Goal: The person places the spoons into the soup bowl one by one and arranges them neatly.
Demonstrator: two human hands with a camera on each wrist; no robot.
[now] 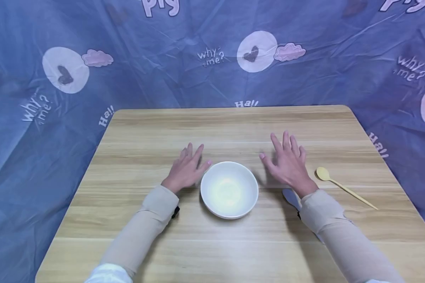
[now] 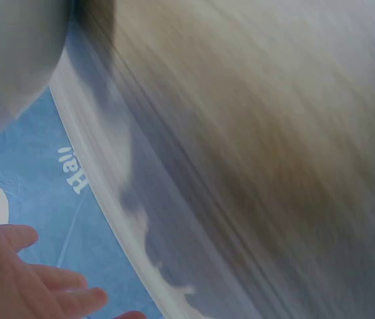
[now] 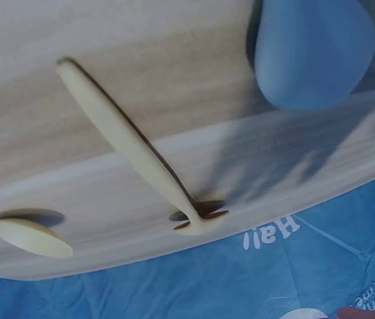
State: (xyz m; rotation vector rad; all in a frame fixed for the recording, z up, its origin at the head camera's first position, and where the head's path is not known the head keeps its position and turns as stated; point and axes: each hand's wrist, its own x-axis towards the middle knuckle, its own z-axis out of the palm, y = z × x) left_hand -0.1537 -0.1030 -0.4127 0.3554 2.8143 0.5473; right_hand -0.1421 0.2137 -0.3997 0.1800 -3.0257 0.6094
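A white bowl (image 1: 229, 190) stands upright between my two hands, and nothing shows inside it. My left hand (image 1: 187, 169) is spread with its fingers loose, its thumb tip right at the bowl's left rim. In the left wrist view, the fingers of that hand (image 2: 34, 282) hold nothing, and the bowl's outer side (image 2: 14, 60) fills the upper left corner. To the bowl's right, my right hand (image 1: 288, 165) has its fingers spread, with nothing held. A blue spoon (image 1: 291, 197) lies partly hidden beneath my right wrist and sleeve.
A yellow spoon (image 1: 347, 192) lies right of my right hand. The right wrist view shows a pale yellow utensil with a notched head (image 3: 124, 136), a yellow spoon bowl (image 3: 31, 236) and the blue spoon (image 3: 313, 53). A blue printed cloth (image 1: 184, 78) hangs behind the wooden table (image 1: 212, 259).
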